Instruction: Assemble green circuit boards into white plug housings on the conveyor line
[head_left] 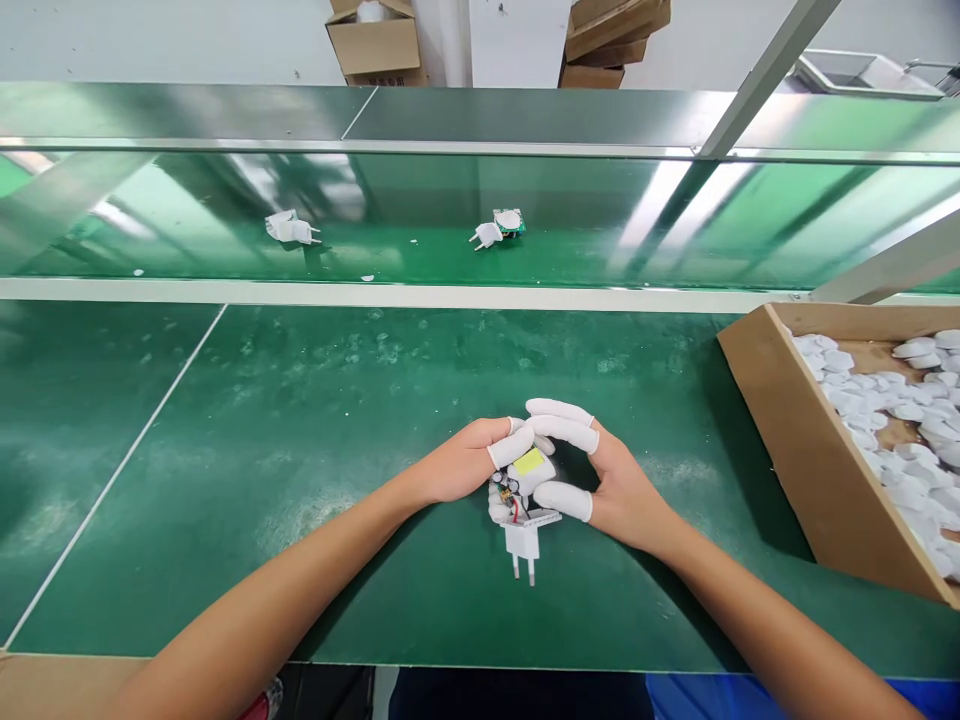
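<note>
two hands, left hand (459,462) and right hand (621,492), press together around a white plug charger (523,548) with a bare circuit board (507,497), white finger cots (562,432) on their fingertips, over the green desk (360,400), pins toward the person.

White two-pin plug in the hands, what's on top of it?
A circuit board with a red wire sits on the white two-pin plug. A white part with a yellow patch lies above it. The left hand and right hand hide the rest.
</note>
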